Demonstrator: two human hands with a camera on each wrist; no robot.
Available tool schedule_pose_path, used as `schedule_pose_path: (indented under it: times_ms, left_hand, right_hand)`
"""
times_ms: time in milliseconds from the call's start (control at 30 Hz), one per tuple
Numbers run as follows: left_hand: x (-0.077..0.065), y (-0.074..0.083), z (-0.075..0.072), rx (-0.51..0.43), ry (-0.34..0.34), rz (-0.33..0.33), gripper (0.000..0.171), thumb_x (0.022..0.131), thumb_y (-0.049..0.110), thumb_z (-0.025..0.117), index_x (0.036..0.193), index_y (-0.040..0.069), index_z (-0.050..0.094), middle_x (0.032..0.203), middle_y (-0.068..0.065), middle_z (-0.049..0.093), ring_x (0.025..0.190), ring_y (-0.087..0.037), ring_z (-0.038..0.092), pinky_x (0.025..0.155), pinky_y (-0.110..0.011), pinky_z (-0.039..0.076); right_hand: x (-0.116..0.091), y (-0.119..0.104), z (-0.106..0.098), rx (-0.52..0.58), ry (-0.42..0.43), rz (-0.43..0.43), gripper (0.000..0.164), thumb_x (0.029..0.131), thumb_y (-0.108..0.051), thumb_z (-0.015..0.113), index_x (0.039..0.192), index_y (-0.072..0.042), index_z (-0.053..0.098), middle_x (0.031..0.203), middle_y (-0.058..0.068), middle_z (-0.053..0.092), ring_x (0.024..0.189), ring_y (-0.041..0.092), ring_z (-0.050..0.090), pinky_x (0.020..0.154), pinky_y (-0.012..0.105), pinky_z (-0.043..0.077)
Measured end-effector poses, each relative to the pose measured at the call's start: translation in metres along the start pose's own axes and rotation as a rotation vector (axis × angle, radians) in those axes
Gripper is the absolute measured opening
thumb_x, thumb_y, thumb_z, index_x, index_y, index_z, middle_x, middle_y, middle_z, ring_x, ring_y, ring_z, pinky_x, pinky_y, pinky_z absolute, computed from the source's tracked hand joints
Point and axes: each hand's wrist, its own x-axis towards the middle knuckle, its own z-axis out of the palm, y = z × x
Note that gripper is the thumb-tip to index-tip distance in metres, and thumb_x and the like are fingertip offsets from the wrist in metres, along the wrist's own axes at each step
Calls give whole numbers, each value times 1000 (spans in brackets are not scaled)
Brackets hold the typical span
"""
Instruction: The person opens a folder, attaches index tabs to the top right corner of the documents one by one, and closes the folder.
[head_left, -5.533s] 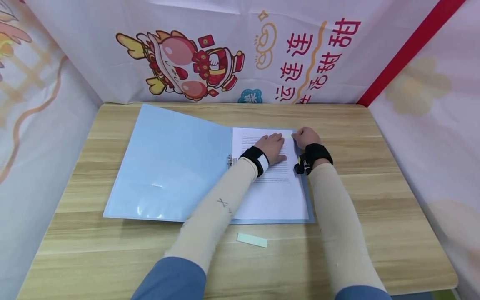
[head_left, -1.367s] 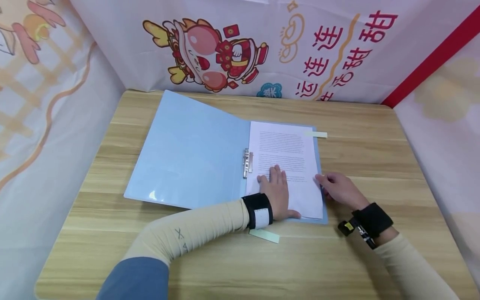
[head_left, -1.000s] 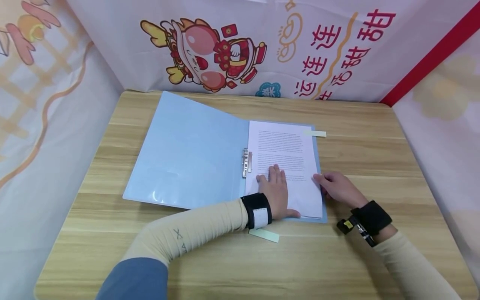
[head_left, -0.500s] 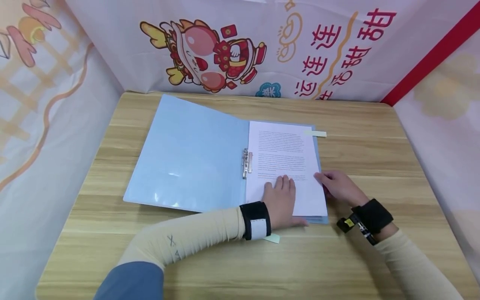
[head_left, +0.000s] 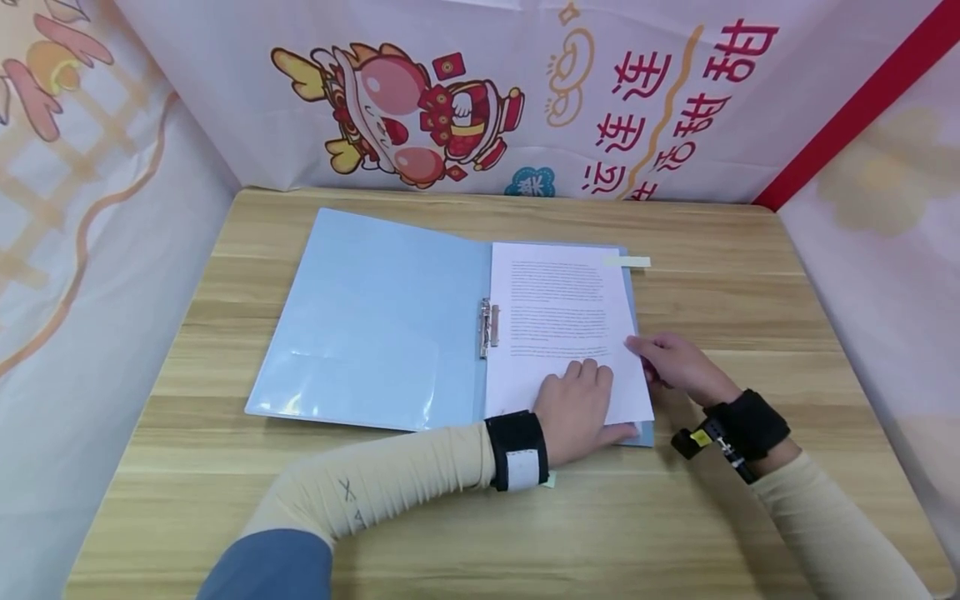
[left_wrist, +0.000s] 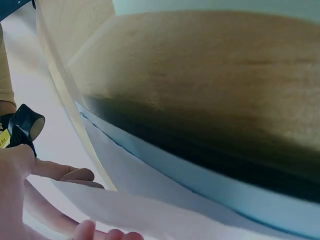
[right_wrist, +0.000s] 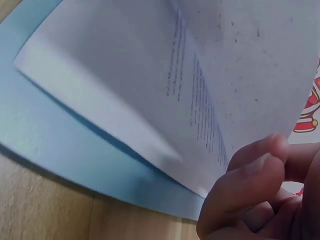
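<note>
A pale blue folder (head_left: 367, 317) lies spread on the table, printed sheets of paper (head_left: 555, 292) on its right side. My right hand (head_left: 682, 367) pinches the top sheet at its right edge. In the right wrist view, that sheet (right_wrist: 260, 60) is raised, with another printed page (right_wrist: 100, 100) below. My left hand (head_left: 577, 408) rests over the sheet's lower part, fingers bent on top and thumb along the bottom edge. Left fingertips (left_wrist: 115, 235) show beneath the sheet (left_wrist: 135, 215) in the left wrist view. A pale sticky page flag (head_left: 628, 262) juts from the upper right.
The folder's metal clip (head_left: 487, 329) stands along the spine, left of the sheets. A light green strip (head_left: 551, 480) is mostly hidden under my left wrist. Wooden table (head_left: 750, 308) surrounds the folder, with printed cloth (head_left: 480, 83) behind it.
The page flag now sticks out at the upper right. My right hand has come down the edge; my left has slid lower and right. The top sheet's lower right corner has risen.
</note>
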Motion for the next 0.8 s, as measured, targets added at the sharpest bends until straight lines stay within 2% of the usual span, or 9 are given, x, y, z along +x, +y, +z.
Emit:
schedule_pose_path:
  times_ms: [167, 433, 600, 800]
  left_hand:
    - [4, 3, -5, -26, 25, 21, 72, 91, 77, 49, 116, 11, 62, 93, 1, 59, 79, -10, 57, 43, -20, 38]
    - [5, 3, -7, -88, 77, 50, 63, 96, 69, 50, 118, 11, 62, 91, 3, 58, 73, -9, 56, 41, -20, 38]
    - [6, 1, -10, -129, 146, 88, 46, 99, 56, 54, 113, 13, 62, 90, 4, 60, 72, -8, 58, 42, -20, 38]
    - [9, -1, -13, -185, 240, 123, 22, 100, 37, 57, 97, 16, 62, 76, 8, 57, 65, -6, 55, 42, -18, 32]
  right_hand:
    - [1, -3, 0, 41, -8, 8, 51, 109, -40, 46, 74, -6, 60, 65, -1, 52, 55, 12, 43, 53, 25, 35]
    - [1, -5, -1, 84, -16, -2, 50, 109, -38, 47, 71, -7, 60, 64, -2, 52, 53, 9, 41, 51, 22, 32]
    - [1, -4, -2, 89, -21, -9, 51, 109, -38, 47, 74, -5, 61, 65, -1, 53, 55, 11, 43, 52, 23, 33]
    - [3, -2, -3, 98, -24, -20, 50, 109, -38, 47, 73, -5, 60, 65, -1, 52, 56, 11, 43, 53, 23, 33]
